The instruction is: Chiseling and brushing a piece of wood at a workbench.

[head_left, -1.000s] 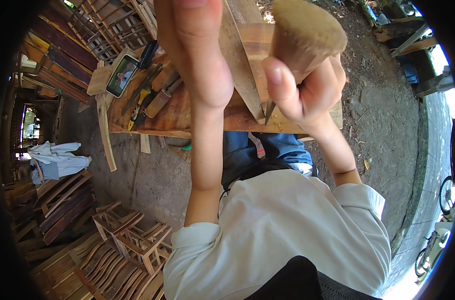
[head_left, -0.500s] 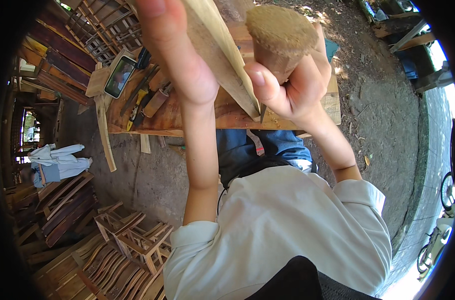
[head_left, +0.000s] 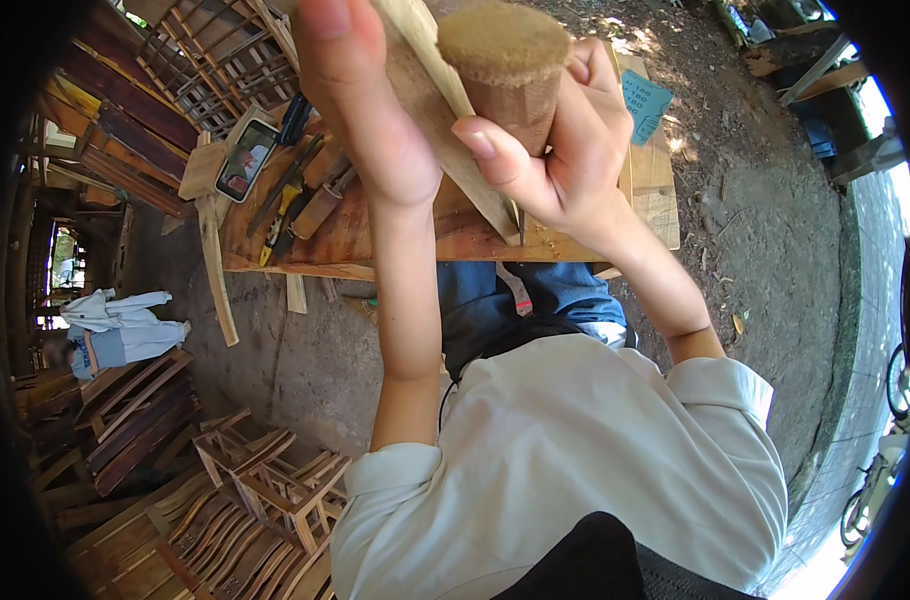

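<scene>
My right hand (head_left: 575,165) is wrapped round the thick wooden handle of a chisel (head_left: 505,105), whose butt is frayed and faces up. Below the fist a thin dark blade points down beside the lower end of a pale wooden piece (head_left: 483,200). That piece stands slanted over the workbench (head_left: 405,240). At its upper left side my left hand (head_left: 370,120) grips it, thumb upward; the other fingers are hidden behind it. Small shavings lie on the bench near the blade.
A phone (head_left: 246,160) leans on a wood block at the bench's left. Beside it lie a yellow-and-black tool (head_left: 278,225) and a wooden-handled tool (head_left: 318,210). Blue-green sandpaper (head_left: 643,105) rests at right. Chair frames (head_left: 275,480) stand lower left; a person (head_left: 120,330) is farther off.
My right hand and the chisel handle have shifted left and slightly up, tilting the handle toward the wooden piece. More of the sandpaper shows. My left hand keeps its grip.
</scene>
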Motion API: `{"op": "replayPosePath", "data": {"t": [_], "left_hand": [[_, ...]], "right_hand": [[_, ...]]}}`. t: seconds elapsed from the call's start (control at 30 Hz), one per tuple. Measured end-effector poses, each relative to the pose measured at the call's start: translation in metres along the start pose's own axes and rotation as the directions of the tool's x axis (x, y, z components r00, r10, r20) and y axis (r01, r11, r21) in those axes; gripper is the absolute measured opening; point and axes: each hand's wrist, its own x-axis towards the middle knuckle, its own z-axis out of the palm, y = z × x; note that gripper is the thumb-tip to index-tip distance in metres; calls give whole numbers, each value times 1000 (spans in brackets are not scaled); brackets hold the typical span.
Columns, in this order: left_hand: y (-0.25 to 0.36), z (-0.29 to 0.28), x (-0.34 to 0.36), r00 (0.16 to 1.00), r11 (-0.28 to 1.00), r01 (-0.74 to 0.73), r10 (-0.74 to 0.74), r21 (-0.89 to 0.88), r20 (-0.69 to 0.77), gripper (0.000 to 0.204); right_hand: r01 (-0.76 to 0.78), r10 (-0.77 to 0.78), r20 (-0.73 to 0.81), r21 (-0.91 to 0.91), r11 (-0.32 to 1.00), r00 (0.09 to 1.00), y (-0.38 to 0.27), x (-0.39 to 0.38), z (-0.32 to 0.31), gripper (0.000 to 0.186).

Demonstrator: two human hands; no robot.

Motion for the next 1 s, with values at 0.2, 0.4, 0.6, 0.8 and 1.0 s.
{"op": "replayPosePath", "data": {"t": [0.2,0.4,0.6,0.8,1.0], "left_hand": [[9,6,4,999,999,35,-35,-4,-22,77],[9,5,5,991,985,132,-134,-107,-9,79],[7,6,5,997,999,52,-52,-2,-57,82],[12,5,5,996,997,77,-77,-5,-48,83],[6,2,8,999,999,41,-41,-9,-31,85]], "right_hand": [[89,-95,-193,-43,995,976,2,12,-2,47],[71,-78,-181,-42,997,980,0,2,8,49],[32,-34,-126,-15,999,992,-5,-14,13,48],[-17,13,-187,-20,1000,982,-7,-6,1,48],[-23,17,-126,-41,999,992,-2,-22,3,45]]}}
